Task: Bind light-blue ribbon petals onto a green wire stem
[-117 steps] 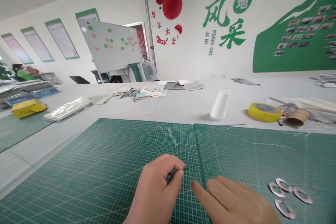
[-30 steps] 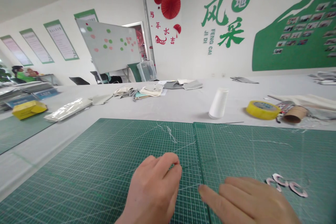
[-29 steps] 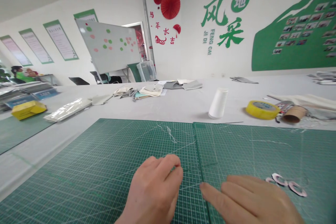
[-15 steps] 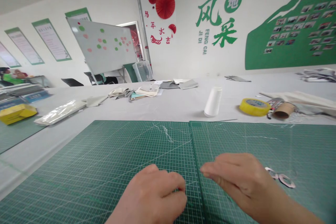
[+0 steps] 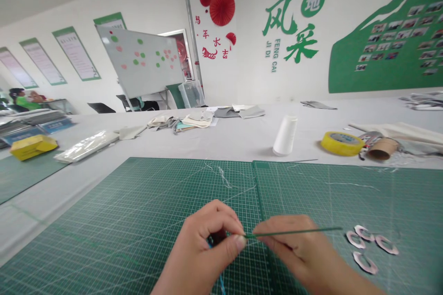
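Green strip (image 5: pixel 311 230): over cutting mats (image 5: pixel 166 193)
L hand (image 5: pixel 209 239): bent, thumb + idx pinching strip
R hand (image 5: pixel 297 244): fingers tog., tips at strip, grip can't tell
Strip axis: near-horiz., free end R, past R hand

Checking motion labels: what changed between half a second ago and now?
The right hand moved left, nearing the left hand. A green stem, indistinct then, now shows pinched in the left, crossing the right hand, whose grip is unclear. Cone and tape stayed.

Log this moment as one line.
left hand: pinching green strip | right hand: fingertips beside it, grip unclear | cutting mat: four pale curved pieces | beyond: white cone
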Available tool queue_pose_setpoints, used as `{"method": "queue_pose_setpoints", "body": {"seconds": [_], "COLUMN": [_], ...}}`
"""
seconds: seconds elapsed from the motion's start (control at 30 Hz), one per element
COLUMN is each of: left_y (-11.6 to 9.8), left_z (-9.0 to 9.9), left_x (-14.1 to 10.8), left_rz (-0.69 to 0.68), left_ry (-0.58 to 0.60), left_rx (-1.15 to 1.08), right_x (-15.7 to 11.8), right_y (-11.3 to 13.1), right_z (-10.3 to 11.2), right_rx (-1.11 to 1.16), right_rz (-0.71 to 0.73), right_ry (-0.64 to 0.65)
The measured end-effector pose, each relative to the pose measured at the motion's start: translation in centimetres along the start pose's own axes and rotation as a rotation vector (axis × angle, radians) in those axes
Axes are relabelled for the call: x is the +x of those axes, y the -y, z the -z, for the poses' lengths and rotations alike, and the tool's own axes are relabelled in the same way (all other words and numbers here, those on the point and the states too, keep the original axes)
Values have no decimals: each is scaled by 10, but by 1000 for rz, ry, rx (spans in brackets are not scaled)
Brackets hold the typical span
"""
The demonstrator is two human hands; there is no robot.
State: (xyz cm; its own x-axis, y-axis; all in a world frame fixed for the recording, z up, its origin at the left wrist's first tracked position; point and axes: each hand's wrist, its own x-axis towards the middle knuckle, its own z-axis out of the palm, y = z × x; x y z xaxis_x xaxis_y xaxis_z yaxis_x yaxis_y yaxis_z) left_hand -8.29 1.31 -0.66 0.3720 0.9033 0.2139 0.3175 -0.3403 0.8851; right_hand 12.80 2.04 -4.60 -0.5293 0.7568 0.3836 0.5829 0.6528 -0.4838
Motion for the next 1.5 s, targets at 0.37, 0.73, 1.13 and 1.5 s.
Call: {"method": "queue_pose_setpoints", "body": {"seconds": [0.37, 0.73, 1.13, 1.5], "left_y": [8, 14, 3, 4], "left_z": [-8, -15, 2, -5], "left_x": [0, -6, 0, 1], "left_rz": [14, -451, -617, -263], "left_ry": [-207, -236, 97, 267], "left_rx": [239, 759, 832, 101], "right_x": [-8, -6, -4, 0], "right_y": [21, 27, 5, -3], "right_z": [-8, 13, 30, 16], "right_rx": [-328, -375, -266, 50], "right_rz": [350, 367, 236, 18], "right_ry": [-129, -182, -254, -89]}}
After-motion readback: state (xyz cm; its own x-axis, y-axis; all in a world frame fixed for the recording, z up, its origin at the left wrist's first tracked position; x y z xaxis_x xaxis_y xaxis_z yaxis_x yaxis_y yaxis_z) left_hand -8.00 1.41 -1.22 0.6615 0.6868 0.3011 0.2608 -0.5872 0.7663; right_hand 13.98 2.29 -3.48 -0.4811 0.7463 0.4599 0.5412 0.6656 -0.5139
